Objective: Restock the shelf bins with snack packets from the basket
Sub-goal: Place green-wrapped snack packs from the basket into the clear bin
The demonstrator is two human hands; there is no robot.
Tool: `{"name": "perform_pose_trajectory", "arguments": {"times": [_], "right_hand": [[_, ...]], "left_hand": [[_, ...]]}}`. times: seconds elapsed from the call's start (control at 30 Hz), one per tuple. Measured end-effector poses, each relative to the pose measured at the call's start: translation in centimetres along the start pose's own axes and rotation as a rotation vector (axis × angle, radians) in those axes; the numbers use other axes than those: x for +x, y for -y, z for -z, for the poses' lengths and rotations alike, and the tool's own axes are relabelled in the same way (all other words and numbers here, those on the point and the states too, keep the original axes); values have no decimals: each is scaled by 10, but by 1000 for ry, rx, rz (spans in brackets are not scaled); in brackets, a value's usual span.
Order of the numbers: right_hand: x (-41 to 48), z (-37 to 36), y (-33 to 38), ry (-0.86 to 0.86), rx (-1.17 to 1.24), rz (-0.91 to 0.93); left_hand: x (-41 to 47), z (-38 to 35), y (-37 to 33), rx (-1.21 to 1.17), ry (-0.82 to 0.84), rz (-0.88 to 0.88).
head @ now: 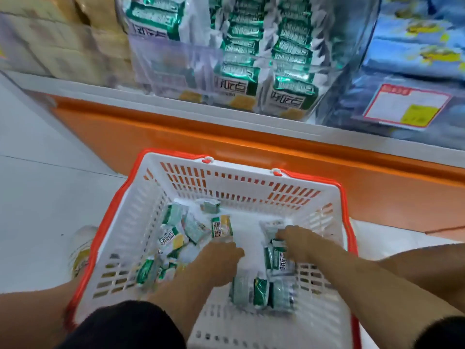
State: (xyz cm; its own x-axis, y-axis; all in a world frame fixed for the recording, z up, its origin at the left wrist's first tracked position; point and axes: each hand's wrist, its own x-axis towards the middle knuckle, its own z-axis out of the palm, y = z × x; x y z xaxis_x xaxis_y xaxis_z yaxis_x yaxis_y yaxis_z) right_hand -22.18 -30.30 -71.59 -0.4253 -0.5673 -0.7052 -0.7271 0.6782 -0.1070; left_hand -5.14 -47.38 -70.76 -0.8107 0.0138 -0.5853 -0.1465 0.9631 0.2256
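Reaching into basket (239, 178), left hand (221, 258), right hand (299, 241) among packets (222, 226); fingers' (283, 233) grip unclear.

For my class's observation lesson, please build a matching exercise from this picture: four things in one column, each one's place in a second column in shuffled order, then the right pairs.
Things
1. basket
2. price tag
3. clear bin
4. right hand

Places
a. on the shelf, holding rows of green-and-white packets
b. inside the basket, on the loose packets at its right side
c. on the floor, in front of the orange shelf base
d. in front of the blue packets, far right

Pairs: 1-c, 2-d, 3-a, 4-b
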Motion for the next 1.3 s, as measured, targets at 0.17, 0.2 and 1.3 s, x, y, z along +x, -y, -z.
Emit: {"name": "perform_pose_trajectory", "arguments": {"times": [0.17, 0.2, 1.3], "right_hand": [[21, -42, -3, 71, -240, 145], [23, -48, -4, 94, -296, 177], [-176, 225, 62, -698, 156, 422]], "left_hand": [[9, -43, -9, 2, 149, -79], [8, -48, -11, 14, 165, -91], [-112, 207, -29, -681, -736, -72]]}}
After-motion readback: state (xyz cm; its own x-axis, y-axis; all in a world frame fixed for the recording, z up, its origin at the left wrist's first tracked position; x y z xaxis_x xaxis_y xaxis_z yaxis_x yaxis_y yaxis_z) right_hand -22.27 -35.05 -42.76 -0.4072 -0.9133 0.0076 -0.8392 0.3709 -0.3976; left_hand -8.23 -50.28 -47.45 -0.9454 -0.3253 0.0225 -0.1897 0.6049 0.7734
